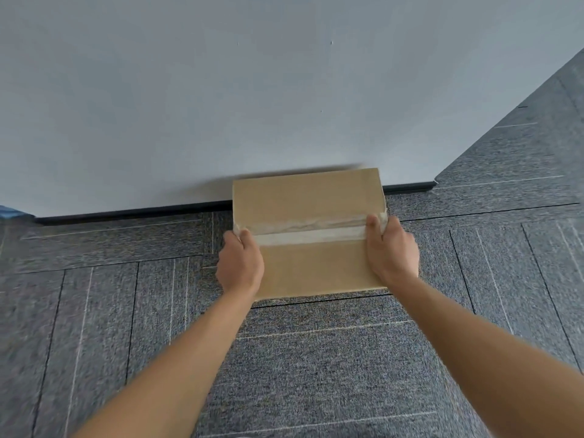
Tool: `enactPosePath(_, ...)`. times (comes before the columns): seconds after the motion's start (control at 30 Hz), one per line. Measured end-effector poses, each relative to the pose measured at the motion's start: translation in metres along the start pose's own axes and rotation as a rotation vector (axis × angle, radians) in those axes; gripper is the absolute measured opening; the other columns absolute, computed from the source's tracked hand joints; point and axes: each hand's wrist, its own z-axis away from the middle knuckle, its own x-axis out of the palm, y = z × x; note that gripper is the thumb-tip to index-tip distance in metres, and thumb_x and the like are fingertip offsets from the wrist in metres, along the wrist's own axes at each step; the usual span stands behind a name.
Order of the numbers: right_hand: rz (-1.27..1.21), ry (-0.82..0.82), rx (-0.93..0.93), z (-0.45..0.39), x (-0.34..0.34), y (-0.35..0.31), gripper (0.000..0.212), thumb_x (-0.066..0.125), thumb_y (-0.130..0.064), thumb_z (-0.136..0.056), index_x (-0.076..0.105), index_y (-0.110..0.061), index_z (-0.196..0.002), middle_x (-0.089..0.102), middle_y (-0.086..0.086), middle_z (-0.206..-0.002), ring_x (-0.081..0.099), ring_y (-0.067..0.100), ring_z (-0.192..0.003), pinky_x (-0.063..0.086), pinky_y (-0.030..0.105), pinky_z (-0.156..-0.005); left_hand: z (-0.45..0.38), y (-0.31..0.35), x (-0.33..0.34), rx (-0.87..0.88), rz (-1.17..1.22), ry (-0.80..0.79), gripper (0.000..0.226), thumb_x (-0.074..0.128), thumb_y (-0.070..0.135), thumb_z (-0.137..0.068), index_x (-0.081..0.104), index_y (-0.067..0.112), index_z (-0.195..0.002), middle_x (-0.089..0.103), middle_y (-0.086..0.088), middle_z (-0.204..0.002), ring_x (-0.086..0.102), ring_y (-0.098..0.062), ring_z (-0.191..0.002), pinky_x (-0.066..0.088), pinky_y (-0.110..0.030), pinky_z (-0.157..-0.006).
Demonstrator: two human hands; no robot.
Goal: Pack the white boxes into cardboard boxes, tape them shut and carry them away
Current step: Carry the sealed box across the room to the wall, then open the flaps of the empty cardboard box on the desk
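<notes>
A taped cardboard box (308,232) is held out in front of the person, one hand at each end, which keeps it level and balanced for carrying. The left hand (240,260) grips the box's left end with its thumb hooked over the top edge, and the right hand (392,248) grips the right end the same way, thumb on top; the fingers of both hands wrap out of sight round the ends. Each thumb sits right at the strip of pale tape (311,230) that runs across the middle of the box's top, closing the seam between the flaps; the tape looks wrinkled along its far edge. The packing and sealing of this box appear done, and the carrying step is in hand. Beyond the box stands a plain white wall (252,90) with a dark skirting board (132,213), so the way straight ahead is blocked. Below and to both sides of the box lies grey carpet tile floor (316,358).
</notes>
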Motion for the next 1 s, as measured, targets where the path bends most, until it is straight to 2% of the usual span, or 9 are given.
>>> enactPosePath(0.17,0.058,-0.159,0.062,-0.002,-0.019,-0.009,0.072,0.018,-0.073,-0.099,0.045,-0.011,-0.124,0.064,0.012,-0.099,0.064,0.031,-0.084,0.054,0.043,-0.074,-0.004,0.0,-0.01,0.008,0.041,-0.192,0.047,0.023,0.044,-0.108,0.044,0.007,-0.126,0.059,-0.012,-0.109,0.058,-0.026,-0.086,0.043,-0.038,-0.074)
enactPosePath(0.27,0.052,-0.344,0.126,-0.006,-0.037,-0.01,0.084,0.016,-0.073,-0.098,0.032,-0.009,-0.15,0.053,0.021,-0.14,0.055,0.04,-0.126,0.045,0.056,-0.105,-0.008,0.01,-0.027,-0.115,-0.174,-0.278,0.062,0.032,0.048,-0.104,0.024,0.01,-0.153,0.042,-0.022,-0.144,0.047,-0.04,-0.127,0.043,-0.05,-0.099)
enactPosePath(0.3,0.006,-0.345,0.171,-0.004,-0.049,-0.01,0.081,0.019,-0.069,-0.1,0.033,-0.008,-0.151,0.051,0.02,-0.143,0.052,0.039,-0.129,0.043,0.054,-0.107,-0.002,0.022,-0.036,-0.13,-0.249,-0.275,0.068,0.038,0.048,-0.102,0.017,0.012,-0.156,0.034,-0.023,-0.151,0.038,-0.042,-0.136,0.039,-0.055,-0.106)
enactPosePath(0.4,-0.032,-0.297,0.217,0.021,-0.117,-0.02,0.062,0.028,-0.05,-0.105,0.053,-0.003,-0.136,0.061,0.018,-0.118,0.06,0.029,-0.098,0.052,0.045,-0.09,0.047,0.086,-0.072,0.049,-0.247,-0.298,0.075,0.046,0.044,-0.099,0.016,0.008,-0.157,0.033,-0.02,-0.153,0.037,-0.039,-0.138,0.039,-0.054,-0.108)
enactPosePath(0.47,-0.038,-0.32,0.237,0.046,-0.187,-0.025,0.044,0.034,-0.03,-0.107,0.063,0.0,-0.12,0.06,0.018,-0.103,0.058,0.029,-0.086,0.049,0.04,-0.078,0.098,0.147,-0.103,0.228,-0.2,-0.408,0.072,0.047,0.042,-0.1,0.02,0.006,-0.156,0.039,-0.017,-0.153,0.048,-0.034,-0.133,0.045,-0.047,-0.105)
enactPosePath(0.57,-0.169,-0.232,0.372,0.087,-0.325,-0.024,0.03,0.041,-0.024,-0.102,0.06,-0.006,-0.087,0.06,0.012,-0.085,0.052,0.022,-0.065,0.04,0.027,-0.06,0.191,0.263,-0.16,0.481,-0.211,-0.546,0.057,0.045,0.04,-0.1,0.042,0.006,-0.145,0.06,-0.016,-0.133,0.065,-0.026,-0.105,0.053,-0.039,-0.084)
enactPosePath(0.73,-0.398,0.086,0.534,0.181,-0.604,-0.022,0.041,0.046,-0.032,-0.099,0.064,0.003,-0.086,0.068,0.011,-0.083,0.055,0.023,-0.068,0.046,0.031,-0.065,0.377,0.46,-0.277,0.857,-0.26,-0.643,0.049,0.044,0.047,-0.1,0.055,0.012,-0.132,0.059,-0.007,-0.133,0.056,-0.026,-0.119,0.047,-0.041,-0.098)
enactPosePath(0.83,-0.362,0.261,0.565,0.265,-0.759,-0.017,0.039,0.041,-0.034,-0.099,0.052,-0.009,-0.071,0.058,0.006,-0.073,0.05,0.025,-0.063,0.042,0.032,-0.064,0.504,0.553,-0.35,1.131,-0.325,-0.672,0.054,0.039,0.05,-0.102,0.052,0.01,-0.136,0.056,-0.01,-0.135,0.055,-0.028,-0.12,0.047,-0.045,-0.099)
enactPosePath(1.0,-0.201,0.455,0.657,0.437,-0.924,0.009,0.044,0.037,-0.036,-0.102,0.053,-0.012,-0.069,0.061,0.012,-0.08,0.057,0.033,-0.082,0.041,0.035,-0.071,0.698,0.622,-0.442,1.545,-0.526,-0.66,0.06,0.027,0.053,-0.104,0.049,0.008,-0.136,0.052,-0.017,-0.139,0.052,-0.034,-0.125,0.042,-0.045,-0.102)
